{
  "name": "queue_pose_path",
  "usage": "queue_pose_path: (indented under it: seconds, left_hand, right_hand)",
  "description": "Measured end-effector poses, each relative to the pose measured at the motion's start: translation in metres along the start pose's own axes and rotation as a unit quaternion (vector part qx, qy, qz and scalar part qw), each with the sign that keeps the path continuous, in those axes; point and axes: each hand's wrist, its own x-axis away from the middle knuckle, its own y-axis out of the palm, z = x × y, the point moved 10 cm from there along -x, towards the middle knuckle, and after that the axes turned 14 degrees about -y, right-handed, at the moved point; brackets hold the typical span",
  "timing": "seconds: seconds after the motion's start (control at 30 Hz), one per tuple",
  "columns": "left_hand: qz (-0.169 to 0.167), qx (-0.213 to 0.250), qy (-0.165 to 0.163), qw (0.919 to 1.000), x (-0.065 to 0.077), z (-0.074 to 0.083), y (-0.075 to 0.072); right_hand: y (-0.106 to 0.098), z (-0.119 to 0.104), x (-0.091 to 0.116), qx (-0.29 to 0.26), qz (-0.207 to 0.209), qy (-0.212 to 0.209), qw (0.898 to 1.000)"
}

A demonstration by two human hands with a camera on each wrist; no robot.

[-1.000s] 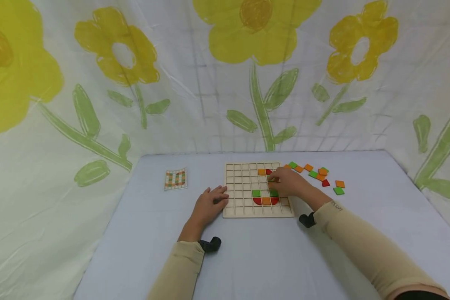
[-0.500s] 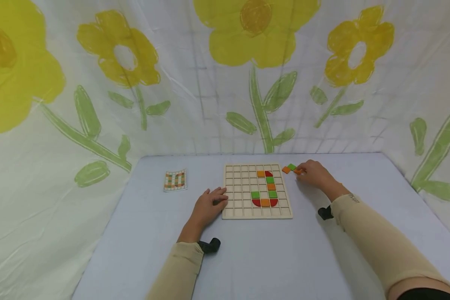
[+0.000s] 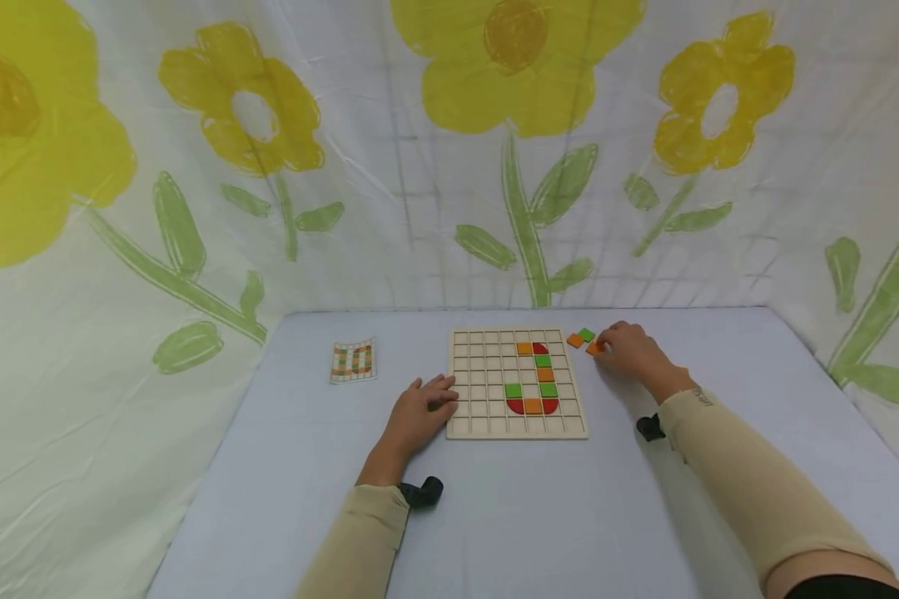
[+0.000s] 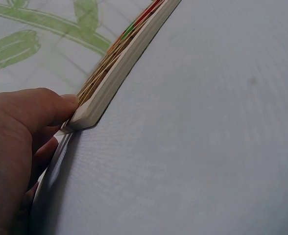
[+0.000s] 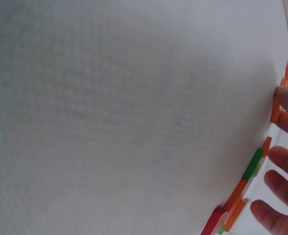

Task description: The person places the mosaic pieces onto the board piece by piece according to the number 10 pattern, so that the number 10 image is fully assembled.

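In the head view, a wooden grid board (image 3: 479,424) lies mid-table, with orange, green and red tiles set in its right half. My left hand (image 3: 414,416) rests beside the board's left edge. Its thumb touches the near left corner in the left wrist view, its other fingers lying lower, partly hidden. Right of the board, my right hand (image 3: 629,353) pinches an orange square tile (image 5: 278,105) between thumb and index finger, low at the table; the other fingers are spread. A second orange tile (image 3: 575,340) and a green tile (image 3: 587,334) lie between board and hand.
More loose tiles, among them a green one (image 5: 253,163) and a red one (image 5: 214,221), lie under and behind my right hand, mostly hidden in the head view. A patterned card (image 3: 353,361) lies at the table's left. A flower-printed white curtain (image 3: 389,208) stands behind the table.
My right hand has left the board, moved right to the loose tiles and taken hold of an orange square tile. The left hand has stayed at the board's edge.
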Motion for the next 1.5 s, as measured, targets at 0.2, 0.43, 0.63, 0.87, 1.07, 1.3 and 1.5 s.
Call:
queue_pose_path:
  seconds: [0.2,0.43,0.63,0.87,1.07,1.3,1.5]
  left_hand:
    - [0.001,-0.002,0.0,1.0,0.0,0.001,-0.001]
    - [0.0,0.0,0.0,1.0,0.001,0.001,0.0]
    - [-0.002,-0.001,0.004,1.0,0.002,0.001,0.0]
    - [-0.002,0.003,0.002,1.0,0.001,0.0,0.001]
    - [-0.004,0.001,-0.004,1.0,0.0,0.0,0.001]
    - [-0.002,-0.001,-0.004,1.0,0.0,0.001,-0.001]
    - [-0.002,-0.005,-0.007,1.0,0.0,-0.001,0.001]
  right_hand:
    - [0.007,0.0,-0.006,-0.013,0.001,-0.001,1.0]
    - [0.008,-0.012,-0.01,-0.007,0.012,-0.03,0.999]
    - [0.006,-0.034,-0.016,-0.011,0.021,-0.056,0.998]
    - [0.006,-0.051,-0.023,-0.035,0.012,-0.064,0.997]
    - [0.01,-0.039,-0.016,-0.06,-0.019,-0.047,0.997]
    - [0.016,-0.023,-0.012,-0.124,-0.037,-0.043,0.991]
    - [0.016,-0.022,-0.013,-0.105,-0.029,-0.061,0.992]
